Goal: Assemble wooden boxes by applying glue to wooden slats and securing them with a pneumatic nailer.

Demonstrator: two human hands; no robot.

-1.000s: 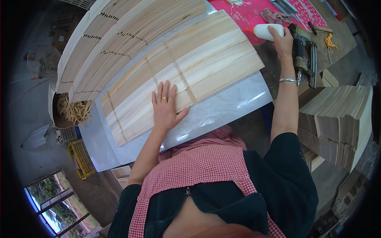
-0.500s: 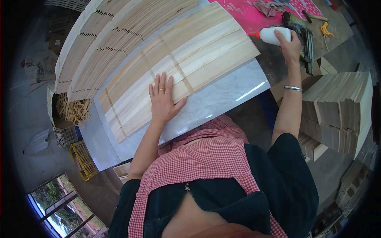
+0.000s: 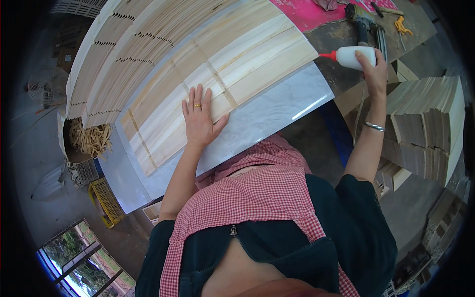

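Note:
A wide pale wooden panel (image 3: 247,74) made of joined boards lies on the white marbled tabletop (image 3: 277,116), with narrow darker strips across it. My left hand (image 3: 200,119) rests flat near the panel's close edge, fingers spread, a ring on one finger. Off the panel's right end, my right hand (image 3: 374,74) is wrapped round a white squeeze bottle (image 3: 355,58) with a red nozzle. The bottle lies sideways in the grip, its tip pointing left at the panel's right corner. Whether the tip touches the wood I cannot tell.
Tall stacks of thin boards (image 3: 143,49) stand along the table's far left side. A box of thin wood strips (image 3: 89,138) is at the left, above a yellow crate (image 3: 106,200). At the right are a nail gun (image 3: 361,22), an orange clamp (image 3: 402,25) and stacked wooden pieces (image 3: 420,123).
My right hand has shifted right and nearer with the bottle, whose nozzle is now beside the panel's lower right corner. My left hand stays flat on the wood.

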